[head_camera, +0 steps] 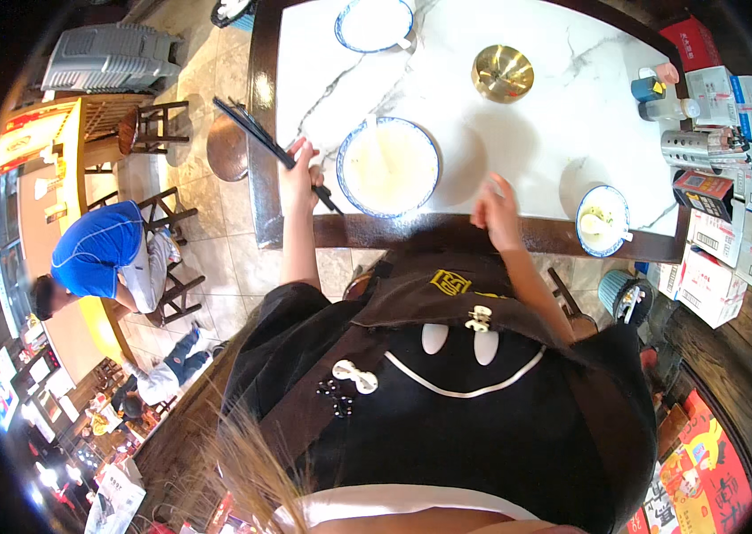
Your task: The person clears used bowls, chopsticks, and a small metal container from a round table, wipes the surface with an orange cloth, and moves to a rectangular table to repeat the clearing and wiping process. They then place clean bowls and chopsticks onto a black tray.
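My left hand (300, 175) grips several black chopsticks (254, 130) over the left side of a marble-patterned table (442, 160) with a dark wooden edge. Beside it, a large blue-rimmed bowl (389, 168) holds pale liquid and a white spoon. My right hand (497, 208), holding nothing, hovers near the front edge with its fingers partly curled. Farther back is a shiny gold-coloured metal bowl (502, 73). At the front right stands a smaller blue-rimmed bowl (602, 221) with broth, green bits and a spoon. Another blue-rimmed bowl (374, 24) is at the far edge.
Condiment containers (666, 93), a perforated metal utensil holder (686, 150) and a dark box (702, 195) line the table's right end. Cartons (712, 287) are stacked beyond. A round stool (228, 148) stands left. A person in a blue shirt (99, 250) sits at another counter. A bin (616, 294) is at right.
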Tool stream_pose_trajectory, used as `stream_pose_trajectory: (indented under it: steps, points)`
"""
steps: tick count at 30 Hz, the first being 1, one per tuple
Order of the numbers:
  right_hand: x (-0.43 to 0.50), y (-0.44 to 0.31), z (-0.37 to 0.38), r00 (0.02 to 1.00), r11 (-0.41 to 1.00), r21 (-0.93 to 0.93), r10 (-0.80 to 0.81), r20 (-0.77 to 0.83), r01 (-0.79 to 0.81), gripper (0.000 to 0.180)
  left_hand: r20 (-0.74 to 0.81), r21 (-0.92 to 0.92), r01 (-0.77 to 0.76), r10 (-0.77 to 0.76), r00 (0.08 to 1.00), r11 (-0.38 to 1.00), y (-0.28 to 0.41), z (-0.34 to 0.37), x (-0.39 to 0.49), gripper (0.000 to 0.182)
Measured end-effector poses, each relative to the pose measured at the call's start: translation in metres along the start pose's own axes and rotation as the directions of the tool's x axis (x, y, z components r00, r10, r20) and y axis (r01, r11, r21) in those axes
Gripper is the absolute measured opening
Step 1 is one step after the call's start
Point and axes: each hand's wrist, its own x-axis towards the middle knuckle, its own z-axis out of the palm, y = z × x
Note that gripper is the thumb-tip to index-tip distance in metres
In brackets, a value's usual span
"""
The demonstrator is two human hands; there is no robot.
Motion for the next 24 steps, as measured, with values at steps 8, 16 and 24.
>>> stream_pose_trajectory:
  steps: [8, 16, 24]
  points:
    - [-0.069, 0.019, -0.159, 0.514, 0.859, 0.404, 0.203, -0.833, 0.314, 0.040, 0.145, 0.060, 0.243, -0.249, 0.957, 0.968, 0.027, 0.130, 0.090, 0.022]
    - [-0.064, 0.007, -0.178, 0.573, 0.896, 0.296, 0.058, -0.818, 0.332, 0.039, -0.114, 0.057, 0.296, -0.288, 0.951, 0.954, -0.027, 0.242, 0.119, 0.028]
    - [-0.056, -0.038, -0.151, 0.557, 0.933, 0.084, -0.134, -0.820, 0.349, 0.036, -0.156, -0.061, 0.310, -0.316, 0.936, 0.949, -0.042, 0.266, 0.127, 0.011]
